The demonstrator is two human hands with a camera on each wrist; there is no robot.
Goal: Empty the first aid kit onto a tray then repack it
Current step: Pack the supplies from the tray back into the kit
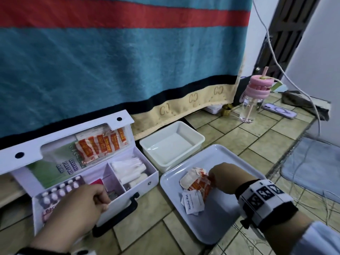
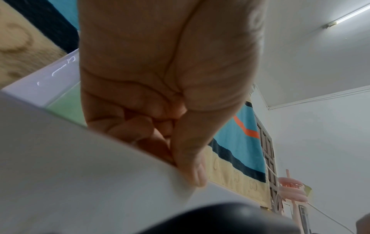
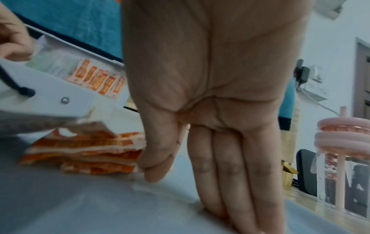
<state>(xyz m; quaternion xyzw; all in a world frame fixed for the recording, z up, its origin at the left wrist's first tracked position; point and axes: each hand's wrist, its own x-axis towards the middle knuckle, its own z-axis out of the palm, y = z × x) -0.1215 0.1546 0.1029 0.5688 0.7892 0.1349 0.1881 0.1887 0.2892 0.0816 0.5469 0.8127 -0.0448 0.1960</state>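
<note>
Left grip (image 1: 86, 199) clamps kit (image 1: 141, 188) — right grip (image 1: 224, 178), flat-fingered, presses tray (image 1: 211, 227) on tiled counter (image 1: 230, 133).

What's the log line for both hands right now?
left hand: grips kit wall | right hand: touches orange packets | tray: packets, alcohol pads | kit: open, partly full

Left hand (image 2: 160, 79) at front wall of first aid kit (image 2: 80, 174): thumb tip on the wall's top edge, other fingers (image 2: 130, 129) curled just behind it. Black handle (image 2: 210, 221) below the wall, blurred. Beyond the wall, striped blanket (image 2: 240, 142). To the wall's right, pink-lidded bottle (image 2: 292, 191).
</note>
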